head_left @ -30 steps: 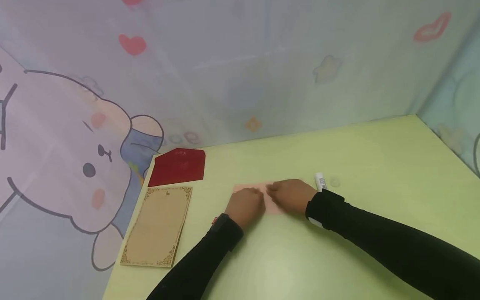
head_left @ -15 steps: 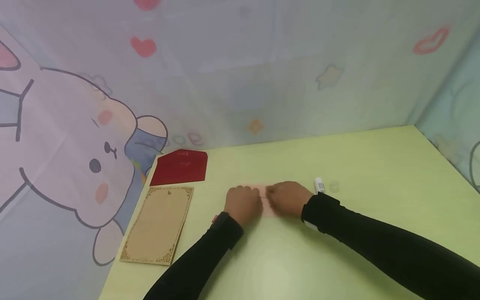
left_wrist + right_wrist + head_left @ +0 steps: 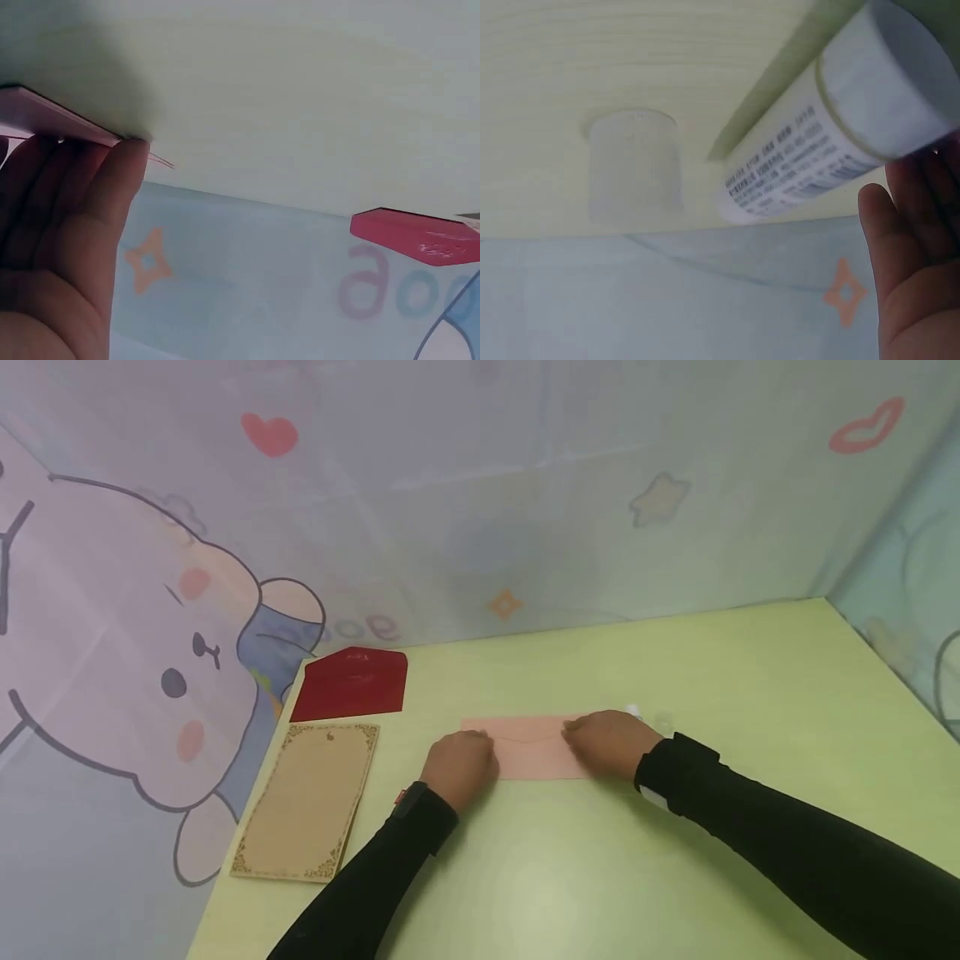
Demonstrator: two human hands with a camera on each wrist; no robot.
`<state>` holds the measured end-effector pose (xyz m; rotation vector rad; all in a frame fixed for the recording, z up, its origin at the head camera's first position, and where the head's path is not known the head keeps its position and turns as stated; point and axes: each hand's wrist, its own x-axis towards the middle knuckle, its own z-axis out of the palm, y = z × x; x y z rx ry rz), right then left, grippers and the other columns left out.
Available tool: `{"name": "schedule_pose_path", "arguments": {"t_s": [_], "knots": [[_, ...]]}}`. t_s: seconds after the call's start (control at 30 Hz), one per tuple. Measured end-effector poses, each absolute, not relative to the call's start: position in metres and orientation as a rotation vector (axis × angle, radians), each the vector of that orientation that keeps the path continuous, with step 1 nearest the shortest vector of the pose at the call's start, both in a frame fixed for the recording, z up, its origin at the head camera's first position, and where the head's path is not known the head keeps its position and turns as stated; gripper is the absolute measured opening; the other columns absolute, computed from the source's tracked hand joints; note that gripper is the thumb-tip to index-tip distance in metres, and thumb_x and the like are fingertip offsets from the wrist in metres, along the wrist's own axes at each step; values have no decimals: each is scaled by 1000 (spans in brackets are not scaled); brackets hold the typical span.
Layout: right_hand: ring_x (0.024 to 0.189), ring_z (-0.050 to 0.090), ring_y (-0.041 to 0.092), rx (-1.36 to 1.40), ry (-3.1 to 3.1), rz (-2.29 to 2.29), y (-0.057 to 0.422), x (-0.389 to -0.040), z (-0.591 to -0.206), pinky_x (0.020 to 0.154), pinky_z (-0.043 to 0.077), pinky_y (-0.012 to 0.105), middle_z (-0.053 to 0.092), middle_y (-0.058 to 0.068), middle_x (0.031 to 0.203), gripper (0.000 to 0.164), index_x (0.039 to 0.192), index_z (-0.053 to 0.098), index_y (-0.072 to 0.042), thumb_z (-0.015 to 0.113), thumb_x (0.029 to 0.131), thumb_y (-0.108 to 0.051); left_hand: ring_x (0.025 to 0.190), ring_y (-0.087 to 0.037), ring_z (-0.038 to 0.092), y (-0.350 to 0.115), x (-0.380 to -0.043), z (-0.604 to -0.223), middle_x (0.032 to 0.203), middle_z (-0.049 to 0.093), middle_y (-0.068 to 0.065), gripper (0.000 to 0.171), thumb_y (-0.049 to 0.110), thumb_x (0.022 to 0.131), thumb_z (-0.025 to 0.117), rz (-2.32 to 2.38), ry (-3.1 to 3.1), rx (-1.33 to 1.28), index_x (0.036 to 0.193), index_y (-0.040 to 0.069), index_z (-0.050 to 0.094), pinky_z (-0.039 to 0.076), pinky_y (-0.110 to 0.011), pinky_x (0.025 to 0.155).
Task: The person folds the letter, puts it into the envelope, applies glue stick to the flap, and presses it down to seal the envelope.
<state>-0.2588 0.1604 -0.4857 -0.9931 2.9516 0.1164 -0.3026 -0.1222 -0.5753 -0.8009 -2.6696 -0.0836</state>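
Pink envelope (image 3: 534, 760), more exposed than earlier, left hand (image 3: 460, 767) and right hand (image 3: 611, 743) wider apart, touching it, fingers unclenched

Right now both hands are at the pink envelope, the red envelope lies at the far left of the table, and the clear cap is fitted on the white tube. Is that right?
Not quite: the clear cap sits apart from the white tube, as the right wrist view shows. The left hand and right hand are at the pink envelope, and the red envelope lies far left.
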Motion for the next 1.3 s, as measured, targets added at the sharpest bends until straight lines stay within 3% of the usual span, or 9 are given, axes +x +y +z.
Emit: {"name": "schedule_pose_path", "arguments": {"t_s": [0.13, 0.3, 0.47, 0.57, 0.63, 0.73, 0.9, 1.13, 1.3], "knots": [[121, 82, 28, -1061, 3032, 114, 159, -259, -485, 101, 68, 38, 84, 11, 135, 22, 126, 83, -3, 70, 109, -8, 61, -10, 35, -113, -286, -534, 61, 54, 3, 43, 7, 104, 65, -41, -2745, -789, 61, 16, 61, 41, -31, 47], [104, 83, 29, -1206, 3102, 34, 151, -230, -488, 85, 70, 39, 84, 12, 124, 10, 108, 77, -6, 79, 104, -15, 64, -11, 55, -100, -253, -512, 69, 62, 1, 30, 10, 100, 74, 71, -2775, -788, 71, 12, 73, 53, -31, 47], [101, 83, 31, -1145, 3059, 1, 143, -207, -494, 86, 69, 43, 84, 13, 125, 25, 110, 76, -6, 82, 104, -29, 69, -15, 63, -103, -228, -525, 76, 63, 1, 23, 22, 100, 80, 61, -2748, -851, 80, 12, 73, 56, -32, 51], [114, 82, 36, -1004, 3024, -7, 138, -218, -495, 97, 68, 47, 82, 18, 135, 38, 118, 77, -1, 79, 107, -37, 75, -19, 67, -102, -248, -540, 84, 69, -2, 26, 32, 102, 79, 37, -2761, -869, 89, 9, 76, 61, -37, 58], [117, 81, 39, -922, 3002, -9, 136, -237, -493, 101, 67, 50, 80, 18, 138, 43, 119, 77, 0, 77, 108, -41, 79, -20, 72, -101, -281, -560, 92, 77, -4, 29, 38, 103, 77, 0, -2771, -850, 93, 11, 79, 64, -39, 62], [116, 79, 41, -836, 2996, 37, 135, -273, -489, 100, 67, 54, 81, 17, 138, 47, 119, 78, 0, 76, 108, -46, 102, -26, 83, -96, -333, -576, 120, 86, -8, 42, 51, 106, 73, -39, -2852, -789, 112, 11, 84, 70, -43, 79], [116, 79, 43, -759, 2993, 103, 140, -325, -482, 100, 67, 56, 81, 17, 136, 48, 121, 80, -1, 73, 110, -47, 136, -33, 77, -83, -393, -578, 156, 74, -10, 68, 69, 107, 66, -43, -2976, -720, 141, 11, 79, 68, -47, 106], [104, 81, 39, -713, 2984, 26, 148, -340, -481, 94, 67, 54, 80, 15, 123, 40, 107, 76, -3, 78, 107, -43, 136, -29, 76, -70, -415, -569, 156, 74, -7, 66, 70, 107, 65, 14, -3026, -729, 137, 13, 80, 64, -44, 113], [104, 78, 37, -734, 3040, 96, 143, -339, -482, 91, 66, 53, 76, 15, 123, 42, 114, 77, -2, 81, 105, -43, 138, -31, 72, -73, -421, -571, 154, 71, -7, 63, 68, 108, 66, -77, -3042, -709, 133, 12, 80, 63, -43, 113]]}}
